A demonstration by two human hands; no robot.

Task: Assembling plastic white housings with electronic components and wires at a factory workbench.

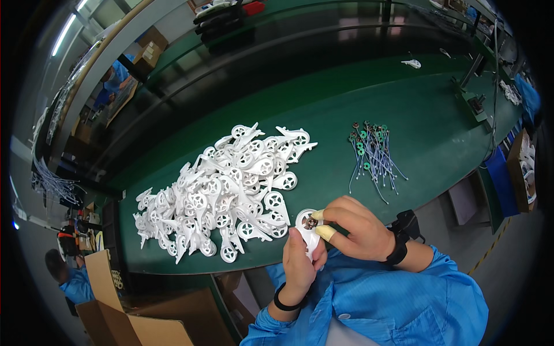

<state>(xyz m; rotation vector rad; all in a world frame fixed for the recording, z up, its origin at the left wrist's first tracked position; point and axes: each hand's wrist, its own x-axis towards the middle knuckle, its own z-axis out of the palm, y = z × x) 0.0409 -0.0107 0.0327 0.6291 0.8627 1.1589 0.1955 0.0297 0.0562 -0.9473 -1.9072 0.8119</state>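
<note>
My left hand (300, 262) is closed round the narrow end of a white plastic housing (302, 217) with a round ring-shaped head. Over that ring, my right hand (363, 230) pinches a small round brown part (310, 223) between thumb and forefinger, both wearing pale yellow finger cots. The brown part sits at the ring's opening; whether it is seated I cannot tell. To the left lies a big heap of similar white housings (231, 190). Beyond my right hand is a bunch of thin wires (378, 161) with small green and brown round ends.
The green table (323, 167) curves across the view. A dark metal fixture (476, 104) stands at its right end, near a loose white piece (411, 63). Cardboard boxes (109, 294) stand below left, and wires (55, 179) hang from a rack. Other people (75, 282) are at the left.
</note>
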